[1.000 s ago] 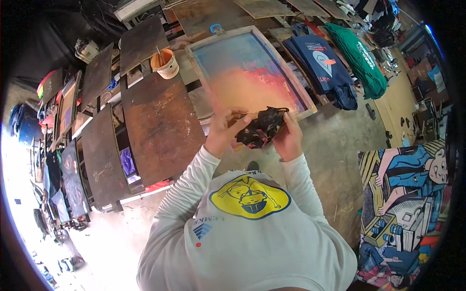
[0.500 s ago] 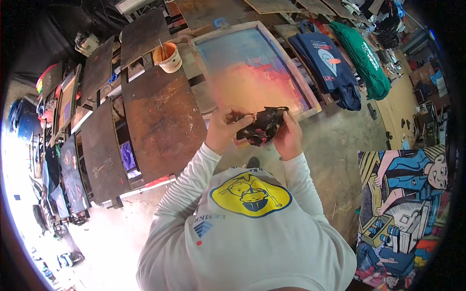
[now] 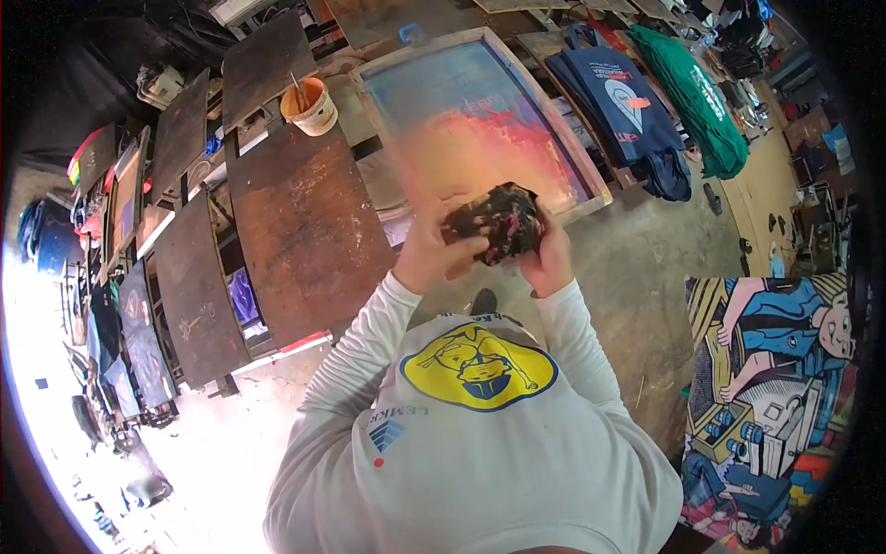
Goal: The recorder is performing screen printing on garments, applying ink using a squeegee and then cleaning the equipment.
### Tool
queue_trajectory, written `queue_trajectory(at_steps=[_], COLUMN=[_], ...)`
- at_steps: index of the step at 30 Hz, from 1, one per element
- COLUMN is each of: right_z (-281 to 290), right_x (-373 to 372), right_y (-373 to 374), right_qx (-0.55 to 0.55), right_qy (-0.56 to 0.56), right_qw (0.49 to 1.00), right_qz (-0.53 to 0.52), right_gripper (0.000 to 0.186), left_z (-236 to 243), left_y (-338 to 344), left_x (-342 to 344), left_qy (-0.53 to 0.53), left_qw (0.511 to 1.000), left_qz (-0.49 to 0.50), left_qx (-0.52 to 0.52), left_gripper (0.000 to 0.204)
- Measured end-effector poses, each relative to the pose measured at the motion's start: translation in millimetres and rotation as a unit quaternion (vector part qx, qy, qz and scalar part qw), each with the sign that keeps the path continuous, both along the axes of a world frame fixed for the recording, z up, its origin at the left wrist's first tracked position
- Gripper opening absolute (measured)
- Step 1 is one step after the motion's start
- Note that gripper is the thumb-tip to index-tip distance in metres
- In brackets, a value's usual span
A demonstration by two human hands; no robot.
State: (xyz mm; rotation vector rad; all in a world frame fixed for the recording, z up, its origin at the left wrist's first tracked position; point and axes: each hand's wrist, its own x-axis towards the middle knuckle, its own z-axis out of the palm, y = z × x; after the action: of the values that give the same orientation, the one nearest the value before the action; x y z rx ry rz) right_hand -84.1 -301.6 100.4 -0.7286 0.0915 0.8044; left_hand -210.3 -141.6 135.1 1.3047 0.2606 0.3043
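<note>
Between my two hands, in front of my chest, is a crumpled dark rag [image 3: 503, 224] with pinkish and brown stains. My left hand [image 3: 432, 247] grips its left side, with the fingers slightly blurred. On the other edge my right hand [image 3: 551, 254] is closed round the rag, its thumb toward me. Just beyond them lies a wooden-framed printing screen [image 3: 554, 120], its mesh tinted blue, orange and pink. The hands overlap the near end of the screen in view; whether they touch it I cannot tell.
An orange-stained bucket [image 3: 314, 120] with a stick in it stands on the brown boards [image 3: 300, 222] to the left. Navy bags [image 3: 620, 106] and green cloth [image 3: 692, 102] lie at the far right. A large illustrated panel [image 3: 766, 397] is at the lower right.
The rag has been turned and bunched up, now showing more of its pink-stained side. My left fingers have shifted lower along it. The hands stay in about the same place.
</note>
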Motion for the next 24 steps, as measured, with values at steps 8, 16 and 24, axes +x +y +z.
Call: queue_trajectory(at_steps=[8,16,24], right_z=[10.8,29.1,47.0], right_x=[-25.4,-17.0,-16.1], right_y=[-11.3,-3.3,-6.9], right_qx=[-0.242,-0.227,-0.21], right_qy=[-0.319,-0.418,-0.311], right_qw=[0.913,0.88,0.926], right_qz=[-0.082,-0.013,0.049], right_gripper=[0.043,0.011,0.015], left_z=[-8.2,12.0,2.7], left_y=[-0.4,-7.6,-18.5], left_x=[15.1,15.5,13.4], left_qy=[0.003,-0.035,-0.021], left_qw=[0.993,0.996,0.997], left_qz=[0.095,-0.008,0.078], left_qx=[-0.074,-0.079,0.014], left_gripper=[0.029,0.042,0.052])
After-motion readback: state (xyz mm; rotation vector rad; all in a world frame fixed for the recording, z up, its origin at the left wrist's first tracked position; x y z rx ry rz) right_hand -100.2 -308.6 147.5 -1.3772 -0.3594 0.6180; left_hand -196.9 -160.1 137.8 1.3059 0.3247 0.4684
